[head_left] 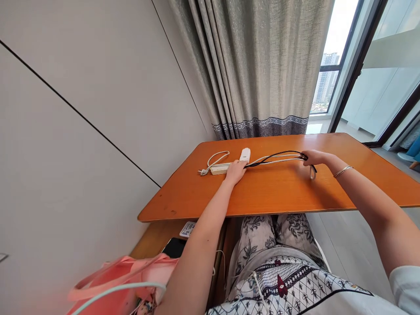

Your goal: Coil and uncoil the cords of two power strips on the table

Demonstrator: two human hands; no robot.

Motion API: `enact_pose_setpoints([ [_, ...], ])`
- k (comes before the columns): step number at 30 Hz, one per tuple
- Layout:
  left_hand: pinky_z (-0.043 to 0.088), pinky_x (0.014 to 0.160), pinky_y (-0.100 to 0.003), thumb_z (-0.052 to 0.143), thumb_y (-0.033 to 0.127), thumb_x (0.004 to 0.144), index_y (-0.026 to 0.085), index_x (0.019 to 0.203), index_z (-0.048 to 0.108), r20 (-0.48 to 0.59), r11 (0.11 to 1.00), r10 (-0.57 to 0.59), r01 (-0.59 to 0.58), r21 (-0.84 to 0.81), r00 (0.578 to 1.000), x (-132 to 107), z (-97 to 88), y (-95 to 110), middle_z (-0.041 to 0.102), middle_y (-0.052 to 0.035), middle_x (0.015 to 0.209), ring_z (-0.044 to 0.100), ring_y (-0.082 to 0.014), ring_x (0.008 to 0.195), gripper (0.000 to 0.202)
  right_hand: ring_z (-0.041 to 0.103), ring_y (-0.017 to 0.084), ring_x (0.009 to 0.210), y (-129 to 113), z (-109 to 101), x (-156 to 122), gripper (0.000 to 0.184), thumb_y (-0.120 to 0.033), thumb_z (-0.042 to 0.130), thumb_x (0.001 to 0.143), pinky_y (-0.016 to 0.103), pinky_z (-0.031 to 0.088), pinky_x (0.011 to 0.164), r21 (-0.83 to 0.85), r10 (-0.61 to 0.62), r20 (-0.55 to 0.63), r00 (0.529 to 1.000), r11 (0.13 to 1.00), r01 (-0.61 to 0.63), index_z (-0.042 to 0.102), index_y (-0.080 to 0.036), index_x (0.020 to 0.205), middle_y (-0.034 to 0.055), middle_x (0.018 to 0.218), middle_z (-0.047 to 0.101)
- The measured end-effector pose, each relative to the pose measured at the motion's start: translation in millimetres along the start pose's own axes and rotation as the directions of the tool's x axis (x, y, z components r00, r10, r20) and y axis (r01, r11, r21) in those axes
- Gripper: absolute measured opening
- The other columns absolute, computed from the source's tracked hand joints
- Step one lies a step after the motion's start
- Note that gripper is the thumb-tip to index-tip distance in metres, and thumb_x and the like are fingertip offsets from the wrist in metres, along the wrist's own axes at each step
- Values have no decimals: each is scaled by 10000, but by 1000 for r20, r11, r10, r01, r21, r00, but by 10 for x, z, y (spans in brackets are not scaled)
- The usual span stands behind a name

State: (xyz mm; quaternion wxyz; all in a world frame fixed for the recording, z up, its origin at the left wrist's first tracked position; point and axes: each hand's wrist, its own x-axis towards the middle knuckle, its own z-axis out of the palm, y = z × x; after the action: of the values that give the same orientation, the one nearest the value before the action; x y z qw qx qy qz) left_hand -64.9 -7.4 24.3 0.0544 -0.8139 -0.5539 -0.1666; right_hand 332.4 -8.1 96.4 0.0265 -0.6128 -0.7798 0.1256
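A white power strip lies on the orange-brown table. My left hand is closed over its right part, fingers at the near end of the cables and mostly hidden. Just beyond those fingers sits a white rounded block, perhaps an adapter. Black and white cables stretch from there to my right hand, which grips them in a bunch. A short loop of cable hangs below that hand. At the strip's left, a white cord curls round to a plug.
Beyond the table hangs a grey curtain, with a glass door at the right. A pale wall borders the left side. Below the table's left edge are a pink bag, a dark phone-like object and a white item.
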Motion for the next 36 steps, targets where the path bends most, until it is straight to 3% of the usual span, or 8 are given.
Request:
enact_pose_setpoints([
  [4,434,1073,-433,545,123,852,216,1308,625,-59,1000,10,-11,-19,998,-48,24,-88,641,-108,1356,575,-287,1252,472,653,246,899,308,-130,-106,273,-257,620,830,305,443,688,-200,88,-195,977,971,-128,704,-211,1086,91,1000,731],
  [9,380,1141,-461,638,160,769,168,1331,575,-149,999,14,-20,-38,989,-121,12,-112,477,-136,1533,489,-317,1361,566,627,265,1048,418,101,-206,295,-309,523,949,337,455,791,-359,-52,-463,885,924,-134,682,-221,1180,122,1161,697],
  [17,436,1080,-436,566,134,814,199,1035,704,-145,995,39,-51,-80,989,-162,-36,-25,639,-120,1319,560,-285,1249,269,622,240,811,339,412,-266,327,-421,456,983,318,391,640,-100,-48,-619,784,995,-17,692,-196,999,126,1006,710],
  [22,439,1065,-434,526,130,857,194,1166,668,-72,992,73,-79,-98,995,-152,-9,45,677,-121,1251,590,-280,1202,346,574,222,723,217,435,-376,386,-500,423,970,336,431,671,137,-21,-725,688,975,175,669,-204,936,107,832,672],
  [25,440,1049,-418,527,150,880,167,1201,634,-37,996,34,-37,-80,999,-147,3,69,677,-137,1245,600,-286,1185,339,563,225,727,139,490,-500,396,-498,403,980,349,442,703,105,-83,-767,636,962,253,674,-211,951,109,811,649],
  [28,452,1015,-406,505,175,918,158,1160,633,-29,997,9,-11,-81,1000,-130,12,75,684,-142,1211,615,-282,1147,275,542,222,692,90,617,-660,396,-444,380,994,357,420,704,-95,-328,-656,680,929,357,702,-226,918,101,746,618],
  [32,467,958,-410,509,217,942,158,1101,641,-36,996,-21,18,-86,999,-94,29,84,695,-149,1137,629,-295,1088,215,536,196,671,37,819,-838,391,-299,346,1010,341,397,701,-302,-667,-287,687,744,596,733,-246,1040,91,766,639],
  [36,461,949,-412,521,229,944,171,1092,640,-48,995,-39,34,-93,998,-95,28,110,695,-145,1124,628,-300,1078,199,593,202,738,106,905,-868,375,-309,392,1004,329,433,718,-294,-693,-166,701,714,636,726,-234,1156,108,867,686],
])
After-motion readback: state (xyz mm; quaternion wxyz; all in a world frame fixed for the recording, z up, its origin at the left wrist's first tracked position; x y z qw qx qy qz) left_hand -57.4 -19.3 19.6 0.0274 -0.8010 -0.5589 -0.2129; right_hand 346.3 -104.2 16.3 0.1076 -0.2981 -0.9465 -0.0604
